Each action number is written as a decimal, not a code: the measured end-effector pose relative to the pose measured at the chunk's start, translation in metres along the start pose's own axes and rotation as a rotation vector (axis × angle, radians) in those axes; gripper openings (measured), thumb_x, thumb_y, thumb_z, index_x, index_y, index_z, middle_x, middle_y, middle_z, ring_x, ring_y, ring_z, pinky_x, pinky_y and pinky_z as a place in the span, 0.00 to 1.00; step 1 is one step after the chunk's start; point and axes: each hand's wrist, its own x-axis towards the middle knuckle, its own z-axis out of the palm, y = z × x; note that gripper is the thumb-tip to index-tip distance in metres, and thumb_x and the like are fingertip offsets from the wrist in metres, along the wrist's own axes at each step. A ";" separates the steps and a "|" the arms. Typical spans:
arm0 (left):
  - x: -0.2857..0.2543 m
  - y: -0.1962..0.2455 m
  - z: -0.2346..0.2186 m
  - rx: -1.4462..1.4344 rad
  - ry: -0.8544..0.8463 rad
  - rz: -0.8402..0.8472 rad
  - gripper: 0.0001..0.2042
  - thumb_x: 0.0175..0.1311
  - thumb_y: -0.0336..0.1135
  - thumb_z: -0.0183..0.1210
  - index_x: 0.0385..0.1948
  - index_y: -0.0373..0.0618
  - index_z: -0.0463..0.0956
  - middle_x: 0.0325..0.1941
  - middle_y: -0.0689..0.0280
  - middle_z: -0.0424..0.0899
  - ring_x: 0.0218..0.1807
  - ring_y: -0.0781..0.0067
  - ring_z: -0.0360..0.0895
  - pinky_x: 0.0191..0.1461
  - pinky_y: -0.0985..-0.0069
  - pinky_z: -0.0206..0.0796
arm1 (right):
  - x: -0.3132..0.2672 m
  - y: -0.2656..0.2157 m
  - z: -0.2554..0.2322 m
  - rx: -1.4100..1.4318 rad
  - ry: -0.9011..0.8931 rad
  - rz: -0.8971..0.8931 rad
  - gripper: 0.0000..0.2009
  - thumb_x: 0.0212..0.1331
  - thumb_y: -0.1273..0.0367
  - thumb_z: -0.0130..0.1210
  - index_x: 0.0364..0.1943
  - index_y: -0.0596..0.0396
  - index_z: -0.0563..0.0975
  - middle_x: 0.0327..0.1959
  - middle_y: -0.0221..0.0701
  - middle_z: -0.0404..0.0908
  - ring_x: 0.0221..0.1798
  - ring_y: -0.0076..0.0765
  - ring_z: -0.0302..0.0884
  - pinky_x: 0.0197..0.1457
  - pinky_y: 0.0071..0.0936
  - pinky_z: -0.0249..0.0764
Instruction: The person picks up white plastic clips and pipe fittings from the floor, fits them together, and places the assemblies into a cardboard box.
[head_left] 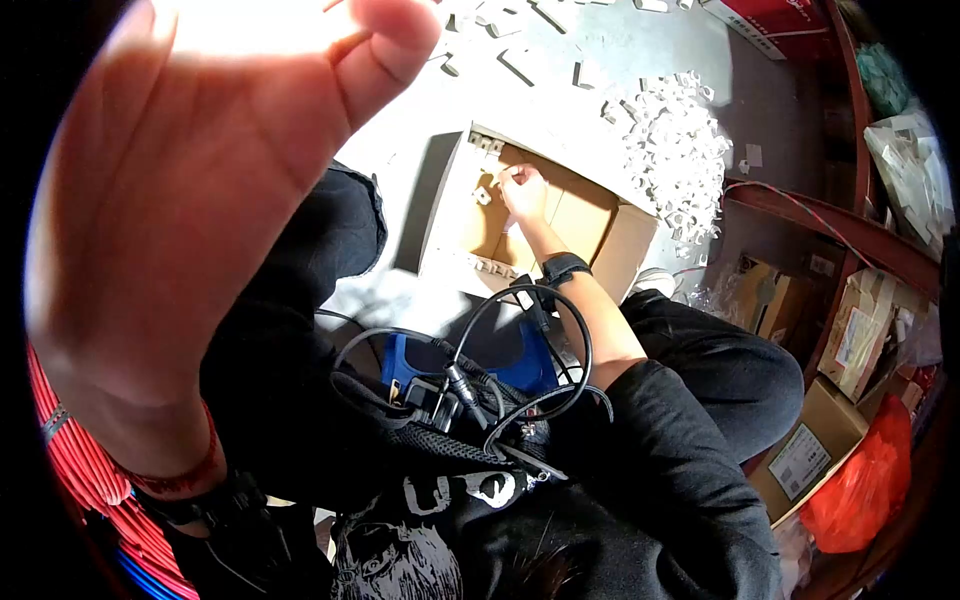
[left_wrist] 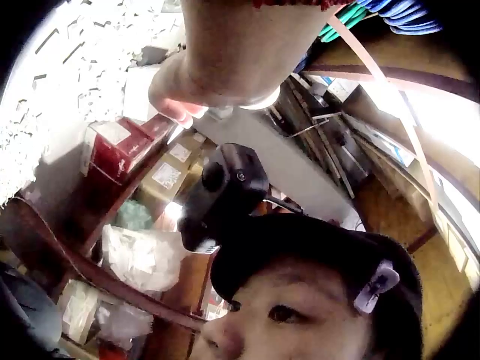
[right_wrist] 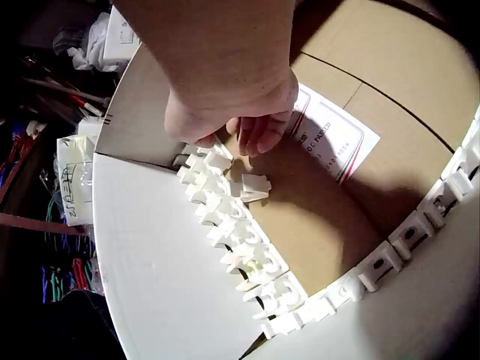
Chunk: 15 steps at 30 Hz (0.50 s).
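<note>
The left hand (head_left: 200,190) is raised close to the head camera, palm showing, and nothing is seen in it; in the left wrist view that hand (left_wrist: 217,82) is partly cut off. Inside an open cardboard box (head_left: 590,215), the right hand (head_left: 525,192) has its fingers bent. The right wrist view has this hand (right_wrist: 240,112) over the end of a row of white plastic clips (right_wrist: 232,225) lined along the box wall. One loose clip (right_wrist: 256,186) lies beside the row, just below the fingers. Whether the fingertips pinch a clip is hidden. More clips (right_wrist: 382,262) line the adjoining wall.
A large pile of white pieces (head_left: 675,150) lies right of the box, with scattered ones beyond it. Shelving with cartons (head_left: 800,460) and a red bag (head_left: 865,485) stands at the right. Black cables (head_left: 470,390) cross the person's lap; red cable coils (head_left: 80,450) are at left.
</note>
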 end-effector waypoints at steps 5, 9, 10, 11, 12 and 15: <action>0.002 0.000 0.002 0.014 -0.009 0.008 0.11 0.61 0.33 0.37 0.44 0.45 0.57 0.36 0.68 0.64 0.34 0.80 0.62 0.35 0.83 0.58 | -0.021 -0.021 -0.023 -0.447 -0.276 -0.042 0.13 0.41 0.62 0.56 0.17 0.59 0.71 0.12 0.31 0.72 0.16 0.21 0.70 0.21 0.18 0.66; 0.002 0.000 0.004 0.016 -0.012 0.012 0.11 0.61 0.33 0.37 0.44 0.45 0.57 0.36 0.68 0.64 0.34 0.80 0.62 0.35 0.83 0.58 | -0.029 -0.018 -0.019 -0.194 -0.411 0.005 0.12 0.42 0.64 0.57 0.18 0.58 0.69 0.11 0.30 0.72 0.15 0.20 0.70 0.17 0.17 0.67; 0.002 0.001 0.004 0.019 -0.012 0.014 0.11 0.61 0.33 0.37 0.44 0.45 0.57 0.36 0.68 0.64 0.34 0.80 0.62 0.35 0.83 0.58 | -0.030 -0.020 -0.018 -0.180 -0.430 -0.028 0.12 0.43 0.64 0.57 0.19 0.57 0.68 0.13 0.30 0.72 0.14 0.20 0.70 0.15 0.16 0.66; 0.002 0.000 0.005 0.022 -0.016 0.013 0.11 0.61 0.33 0.37 0.44 0.45 0.57 0.36 0.68 0.64 0.34 0.80 0.62 0.35 0.83 0.58 | -0.030 -0.019 -0.017 -0.138 -0.425 -0.011 0.13 0.44 0.64 0.57 0.19 0.57 0.68 0.13 0.29 0.73 0.14 0.20 0.70 0.15 0.16 0.66; 0.001 0.000 0.005 0.021 -0.019 0.014 0.11 0.61 0.33 0.37 0.44 0.45 0.58 0.36 0.68 0.64 0.34 0.80 0.62 0.35 0.83 0.58 | -0.030 -0.018 -0.016 -0.096 -0.419 0.006 0.13 0.44 0.63 0.57 0.19 0.57 0.68 0.13 0.29 0.73 0.14 0.19 0.70 0.15 0.16 0.66; 0.003 0.001 0.005 0.023 -0.025 0.016 0.11 0.61 0.33 0.37 0.44 0.45 0.58 0.36 0.68 0.64 0.33 0.80 0.62 0.35 0.83 0.58 | -0.029 -0.013 -0.012 -0.104 -0.366 -0.025 0.11 0.44 0.63 0.56 0.20 0.55 0.70 0.14 0.29 0.73 0.14 0.19 0.70 0.15 0.16 0.66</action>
